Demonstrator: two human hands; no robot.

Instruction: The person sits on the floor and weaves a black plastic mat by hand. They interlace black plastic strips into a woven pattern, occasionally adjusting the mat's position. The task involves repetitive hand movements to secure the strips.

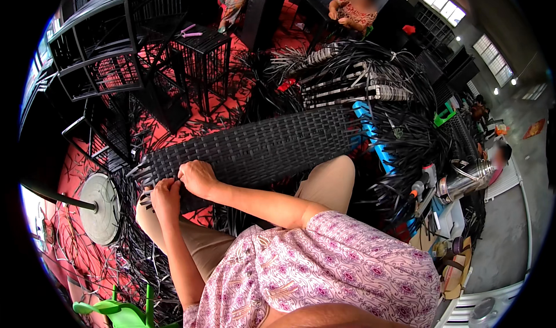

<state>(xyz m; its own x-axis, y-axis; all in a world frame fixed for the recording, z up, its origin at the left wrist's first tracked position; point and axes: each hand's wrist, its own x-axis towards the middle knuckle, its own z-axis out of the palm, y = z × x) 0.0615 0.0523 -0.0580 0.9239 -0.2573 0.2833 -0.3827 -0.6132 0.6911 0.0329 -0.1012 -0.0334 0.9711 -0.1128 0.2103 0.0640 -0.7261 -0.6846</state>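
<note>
A long black woven panel point(255, 145) of flat plastic strips lies across my lap, slanting up to the right. Loose strip ends point(139, 171) stick out at its left end. My left hand point(166, 199) is closed in a pinch at the panel's near left corner, with strip ends showing beside its fingers. Just to its right, my right hand point(198, 179) is closed against the near edge of the weave, its fingers bent down. Whatever sits between the right fingertips is hidden.
Black strips lie heaped on the right beside a blue bar point(373, 137). Black frames point(202, 61) stand at the far left, one carrying pink-handled scissors point(190, 31). A round grey base point(98, 206), a green chair point(119, 313) and a metal canister point(466, 180) surround me. Other people sit farther off.
</note>
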